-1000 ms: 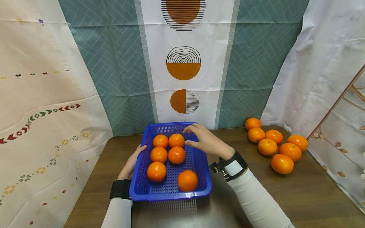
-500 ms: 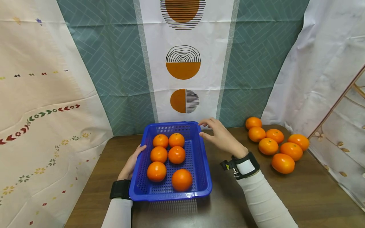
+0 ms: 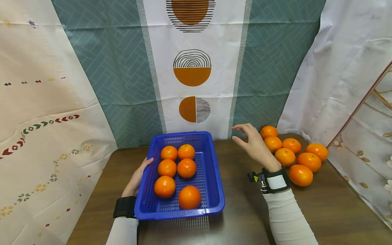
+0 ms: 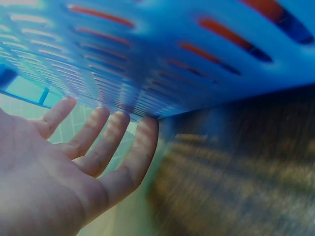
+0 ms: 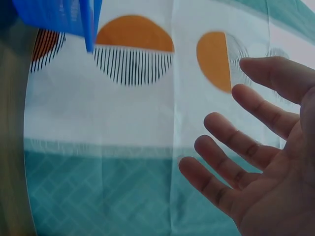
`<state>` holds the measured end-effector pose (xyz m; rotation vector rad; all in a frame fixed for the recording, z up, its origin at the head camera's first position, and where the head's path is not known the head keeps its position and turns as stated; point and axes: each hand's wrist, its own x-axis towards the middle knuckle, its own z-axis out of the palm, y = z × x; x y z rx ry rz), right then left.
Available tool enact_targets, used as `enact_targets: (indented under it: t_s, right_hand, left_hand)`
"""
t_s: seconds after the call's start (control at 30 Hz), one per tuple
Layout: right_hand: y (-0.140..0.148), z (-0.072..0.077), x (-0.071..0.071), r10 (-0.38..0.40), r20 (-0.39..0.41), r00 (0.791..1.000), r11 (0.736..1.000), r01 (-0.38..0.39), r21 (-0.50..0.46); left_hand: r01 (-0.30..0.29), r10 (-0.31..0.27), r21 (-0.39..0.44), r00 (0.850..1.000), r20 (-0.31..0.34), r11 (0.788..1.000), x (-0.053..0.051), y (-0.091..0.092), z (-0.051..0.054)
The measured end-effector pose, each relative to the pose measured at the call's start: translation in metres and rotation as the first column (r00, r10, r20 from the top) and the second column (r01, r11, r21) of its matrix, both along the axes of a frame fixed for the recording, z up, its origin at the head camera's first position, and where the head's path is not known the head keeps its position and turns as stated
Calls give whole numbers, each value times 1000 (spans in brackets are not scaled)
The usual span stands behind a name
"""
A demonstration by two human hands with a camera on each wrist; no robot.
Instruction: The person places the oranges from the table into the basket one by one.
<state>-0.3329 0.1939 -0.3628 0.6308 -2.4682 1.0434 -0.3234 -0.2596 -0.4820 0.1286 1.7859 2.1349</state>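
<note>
In the head view, a blue plastic basket (image 3: 219,190) with slotted walls holds several oranges, one of them a larger orange (image 3: 190,197) at the front. My left hand (image 3: 136,177) holds the basket at its left side, the thumb by the rim. In the left wrist view, the fingers (image 4: 140,152) of that hand reach under the basket (image 4: 147,54), their tips at its slotted surface. My right hand (image 3: 255,146) hangs above the table between the basket and the loose oranges. Its fingers are spread and slightly bent, with nothing in them, as the right wrist view shows.
Several loose oranges (image 3: 301,175) lie grouped on the right of the wooden table (image 3: 239,217). A patterned cloth (image 3: 122,85) hangs behind the table's back edge. Light cloths border the left and right sides.
My right hand has moved right, from over the basket toward the loose oranges. The front orange in the basket has rolled left. My left hand keeps its place on the basket.
</note>
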Motion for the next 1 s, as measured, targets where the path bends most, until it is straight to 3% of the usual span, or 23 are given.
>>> enact_targets:
  t_s: [0.3, 0.4, 0.57, 0.73, 0.87, 1.0]
  right_hand:
    - [40, -6, -2, -116, -46, 992, 993, 116, -9]
    - [60, -8, 1, -198, -4, 980, 980, 198, 10]
    - [85, -11, 6, -342, 132, 930, 939, 337, 64]
    - [100, -18, 6, -459, 194, 867, 888, 444, 118]
    - [112, -24, 6, -516, 225, 826, 856, 492, 157]
    - [120, -31, 5, -527, 280, 803, 850, 494, 184]
  left_hand:
    - [-10, 10, 7, 1000, 13, 1000, 0, 2, -1]
    - [-12, 12, -5, 1000, 16, 1000, 0, 1, 0]
    - [-9, 9, -13, 1000, 1, 1000, -1, -2, 1]
    - [-2, 2, -1, 1000, -2, 1000, -1, -1, 0]
    - [-1, 1, -3, 1000, 6, 1000, -1, -1, 0]
    - [-10, 10, -20, 1000, 16, 1000, 0, -1, 0]
